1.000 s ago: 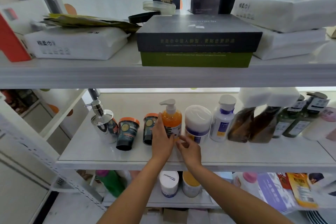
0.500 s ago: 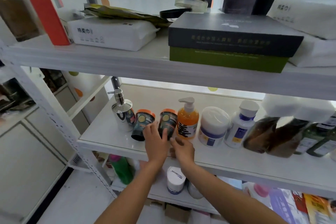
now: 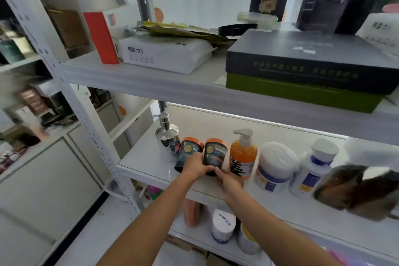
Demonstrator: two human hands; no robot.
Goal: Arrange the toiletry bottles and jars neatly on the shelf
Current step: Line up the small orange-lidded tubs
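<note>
On the white middle shelf (image 3: 149, 158) stands a row: a chrome pump dispenser (image 3: 166, 136), two dark jars with orange lids, an orange pump bottle (image 3: 243, 154), a white tub (image 3: 276, 165), a white bottle with a purple label (image 3: 313, 170) and blurred brown bottles (image 3: 356, 190). My left hand (image 3: 194, 167) lies between the two jars, fingers curled round the base of the right jar (image 3: 216, 153) and covering part of the left jar (image 3: 189, 149). My right hand (image 3: 229, 179) holds the same jar's base from the right, thumb against it.
The upper shelf carries a grey and green box (image 3: 306, 67), a white tissue pack (image 3: 166, 54) and a red box (image 3: 100, 36). Its board hangs low over the row. More bottles, among them a white-capped one (image 3: 223, 222), stand on the shelf below. A perforated white upright (image 3: 90, 127) is at left.
Both hands have shifted left from the orange pump bottle to the right dark jar and closed on its base. The view has turned left and moved closer.
</note>
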